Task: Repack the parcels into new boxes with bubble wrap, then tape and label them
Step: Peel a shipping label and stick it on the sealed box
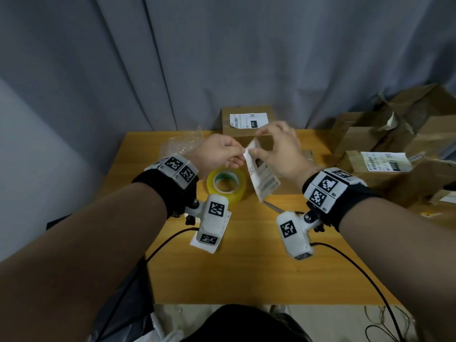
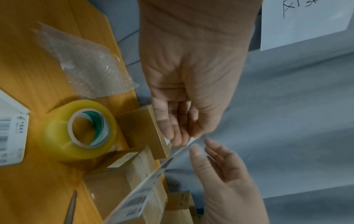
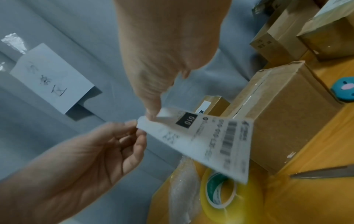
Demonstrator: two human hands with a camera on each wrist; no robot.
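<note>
Head view: left hand [image 1: 223,151] and right hand [image 1: 276,149] pinch label [image 1: 262,174] corner above tape roll [image 1: 226,184], peeling backing; next, stick on box [image 1: 249,120] at table's [image 1: 259,267] far edge.

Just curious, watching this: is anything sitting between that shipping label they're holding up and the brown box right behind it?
Nothing visible. Both hands, left hand and right hand, pinch the label at its top corner, in the air above the tape roll. The box lies just beyond.
</note>
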